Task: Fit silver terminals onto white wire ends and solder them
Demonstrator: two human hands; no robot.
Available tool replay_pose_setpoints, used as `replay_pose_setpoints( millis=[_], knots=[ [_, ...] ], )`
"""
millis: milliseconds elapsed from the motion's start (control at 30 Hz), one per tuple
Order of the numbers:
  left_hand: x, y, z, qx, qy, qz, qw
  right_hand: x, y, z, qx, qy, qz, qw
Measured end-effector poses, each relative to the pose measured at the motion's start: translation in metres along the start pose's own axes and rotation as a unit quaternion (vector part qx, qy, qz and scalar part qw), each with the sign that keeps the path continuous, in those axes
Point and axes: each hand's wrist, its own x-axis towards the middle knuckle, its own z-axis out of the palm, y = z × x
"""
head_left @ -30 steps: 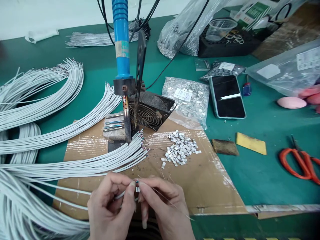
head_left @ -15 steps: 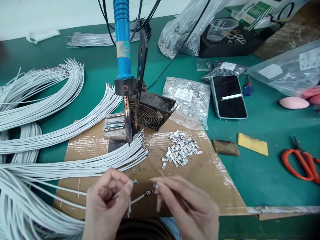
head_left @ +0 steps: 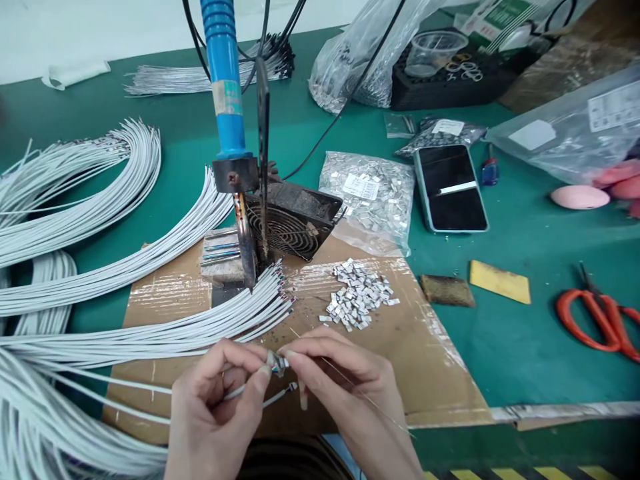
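Note:
My left hand (head_left: 215,403) is closed, its thumb and forefinger pinching the end of a white cable (head_left: 235,392) with fine coloured wires showing. My right hand (head_left: 350,390) is closed too, pinching a small metal connector (head_left: 283,363) against those wires; the fingertips partly hide where they meet. A thin solder-like wire (head_left: 373,403) runs across the right hand. Below the fingertips, another cable end (head_left: 277,397) pokes out with a small metal piece on its tip. The soldering iron (head_left: 245,250), blue-handled and clamped tip-down, stands beyond my hands.
White cable bundles (head_left: 150,340) cover the left side. Loose connectors (head_left: 357,293) are heaped on the cardboard (head_left: 415,373), behind them a bag of connectors (head_left: 370,193) and a small fan (head_left: 295,227). Right lie a phone (head_left: 450,190), sponges (head_left: 500,281) and red-handled scissors (head_left: 590,320).
My right hand has moved left to my left hand, bringing the connector up to the cable's wires. The thin wire across it now shows clearly. The whole view has shifted slightly.

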Motion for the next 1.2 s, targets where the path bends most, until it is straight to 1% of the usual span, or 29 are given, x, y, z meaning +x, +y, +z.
replay_pose_setpoints(
  millis=[167, 533, 767, 867, 933, 1200],
  knots=[
    [0.000, 0.000, -0.001, 0.005, -0.008, 0.008, 1.000, 0.001, 0.001, -0.002, -0.009, -0.027, 0.001, 1.000],
    [0.002, 0.000, 0.003, -0.001, 0.005, 0.022, 1.000, 0.003, 0.002, -0.005, -0.027, -0.042, -0.012, 0.999],
    [0.003, -0.001, 0.003, -0.009, -0.003, 0.017, 1.000, 0.008, 0.011, -0.008, -0.045, -0.058, -0.085, 0.994],
    [0.004, 0.000, 0.004, -0.022, -0.005, 0.021, 1.000, 0.007, 0.012, -0.008, -0.078, -0.047, -0.112, 0.990],
    [0.007, 0.001, 0.005, -0.021, -0.008, 0.022, 1.000, 0.004, 0.011, -0.008, -0.108, -0.034, -0.118, 0.987],
    [0.020, 0.004, 0.006, -0.003, 0.019, 0.030, 0.999, 0.000, 0.012, -0.017, -0.214, 0.043, -0.095, 0.971]
  ],
)
